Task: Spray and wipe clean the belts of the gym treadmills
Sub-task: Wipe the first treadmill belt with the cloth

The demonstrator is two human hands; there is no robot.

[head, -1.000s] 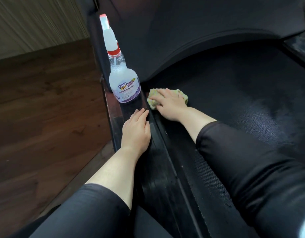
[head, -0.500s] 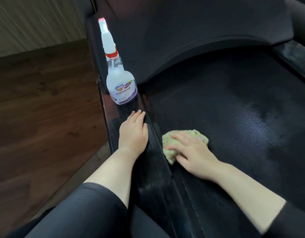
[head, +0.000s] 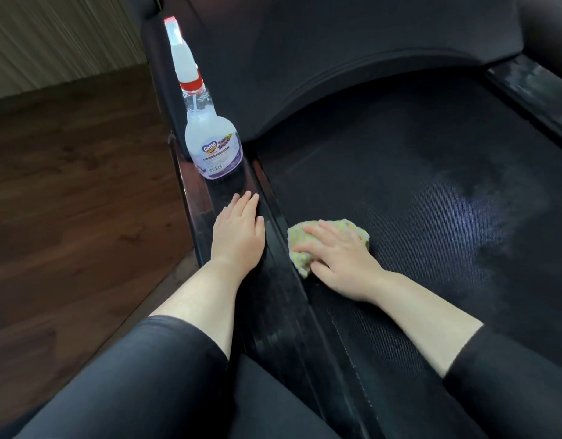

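Observation:
The black treadmill belt [head: 431, 191] fills the right of the view, with a damp sheen towards the right. My right hand [head: 339, 258] presses a crumpled yellow-green cloth [head: 300, 245] onto the belt at its left edge. My left hand [head: 238, 231] lies flat, palm down, on the glossy black side rail [head: 273, 312], holding nothing. A clear spray bottle [head: 210, 144] with a white nozzle, red collar and purple label stands upright on the rail just beyond my left fingertips, not touching them.
The black motor cover [head: 336, 42] rises at the belt's far end. The right side rail [head: 533, 90] runs along the far right. Dark wood flooring [head: 67, 201] lies to the left, with a striped wall [head: 51, 36] behind it.
My right hand slid the cloth along the belt's left edge, from near the bottle back towards me, then slightly forward again. The left hand and the bottle stayed put.

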